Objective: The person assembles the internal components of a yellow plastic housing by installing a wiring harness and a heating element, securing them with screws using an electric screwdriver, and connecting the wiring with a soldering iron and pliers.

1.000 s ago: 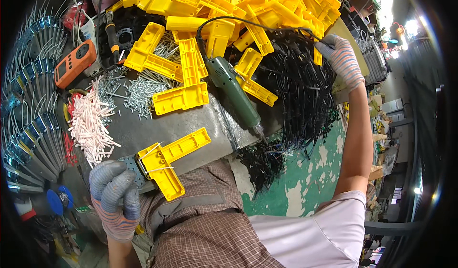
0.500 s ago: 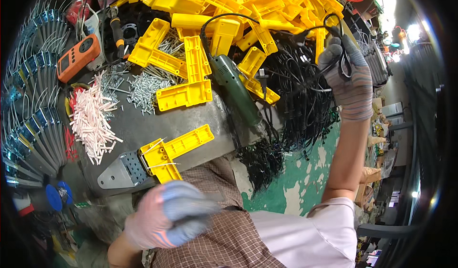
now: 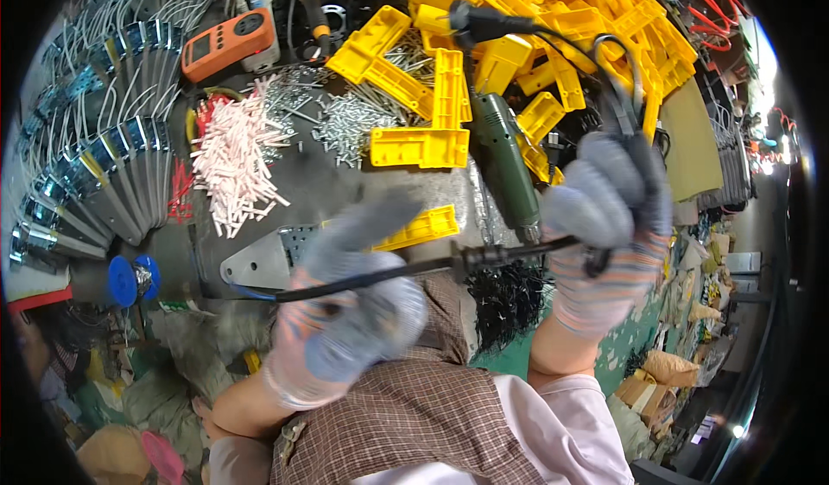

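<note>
My right hand (image 3: 604, 252), in a striped knit glove, is closed around a folded black power cord (image 3: 406, 267). The cord's plug (image 3: 488, 24) sticks out toward the yellow pile, and a thicker sleeve sits along the stretch left of the hand. This stretch runs across in front of my gloved left hand (image 3: 345, 342), ending in thin blue wire. My left hand is blurred, its thumb and fingers apart. Behind it lies a yellow plastic housing (image 3: 427, 228), partly hidden, with a grey metal plate (image 3: 253, 265) beside it on the bench.
Yellow housings (image 3: 604, 19) are heaped at the back. A green power tool (image 3: 509, 165) lies before them. Leftward are screws (image 3: 350, 126), pale pink sleeves (image 3: 235, 161), an orange meter (image 3: 229, 44), a blue spool (image 3: 134, 279) and rows of wired metal parts (image 3: 129, 174).
My right hand has come down and nearer, drawing the power cord away from the black bundle. My left hand has risen from my lap to beside the cord. The view has shifted.
</note>
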The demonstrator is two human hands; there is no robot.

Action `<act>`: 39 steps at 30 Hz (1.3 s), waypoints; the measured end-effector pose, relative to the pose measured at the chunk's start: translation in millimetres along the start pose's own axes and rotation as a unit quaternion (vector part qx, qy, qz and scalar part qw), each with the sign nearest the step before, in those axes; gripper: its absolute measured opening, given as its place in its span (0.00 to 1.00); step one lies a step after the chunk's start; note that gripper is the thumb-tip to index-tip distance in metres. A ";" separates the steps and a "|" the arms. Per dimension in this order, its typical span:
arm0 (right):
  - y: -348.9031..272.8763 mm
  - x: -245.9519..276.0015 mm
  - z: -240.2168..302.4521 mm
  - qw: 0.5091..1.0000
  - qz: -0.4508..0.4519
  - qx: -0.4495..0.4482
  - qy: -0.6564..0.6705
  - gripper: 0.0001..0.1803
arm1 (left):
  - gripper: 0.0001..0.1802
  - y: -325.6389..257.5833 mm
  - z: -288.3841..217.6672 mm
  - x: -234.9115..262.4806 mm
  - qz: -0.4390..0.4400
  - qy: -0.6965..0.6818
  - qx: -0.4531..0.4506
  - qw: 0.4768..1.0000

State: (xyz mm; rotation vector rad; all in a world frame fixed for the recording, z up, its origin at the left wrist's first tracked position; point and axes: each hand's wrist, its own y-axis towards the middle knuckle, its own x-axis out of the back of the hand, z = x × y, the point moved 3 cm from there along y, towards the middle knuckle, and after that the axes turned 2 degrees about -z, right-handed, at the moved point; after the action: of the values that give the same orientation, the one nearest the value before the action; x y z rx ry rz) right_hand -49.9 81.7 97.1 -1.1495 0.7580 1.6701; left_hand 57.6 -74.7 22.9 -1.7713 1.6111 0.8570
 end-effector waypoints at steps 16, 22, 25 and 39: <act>-23.9 57.7 -82.1 0.803 0.056 -0.137 -0.577 0.07 | 0.13 2.9 19.9 36.3 0.078 0.426 0.131 0.892; -24.7 68.4 -91.7 0.871 0.021 -0.168 -0.461 0.07 | 0.11 -10.5 -19.4 50.8 -0.072 0.326 0.141 0.932; -25.1 63.8 -93.2 0.890 0.030 -0.225 -0.396 0.07 | 0.09 1.8 -27.2 45.3 -0.118 0.158 0.063 0.978; -26.2 65.9 -98.1 0.833 -0.008 -0.140 -0.535 0.08 | 0.17 -8.6 -26.8 35.5 -0.098 0.659 -0.248 0.703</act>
State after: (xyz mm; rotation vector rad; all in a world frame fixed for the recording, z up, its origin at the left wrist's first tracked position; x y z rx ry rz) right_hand 0.8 29.9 0.2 -0.2277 -0.2237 2.0792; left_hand 70.2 -116.7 11.7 -3.2687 1.9103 -0.3681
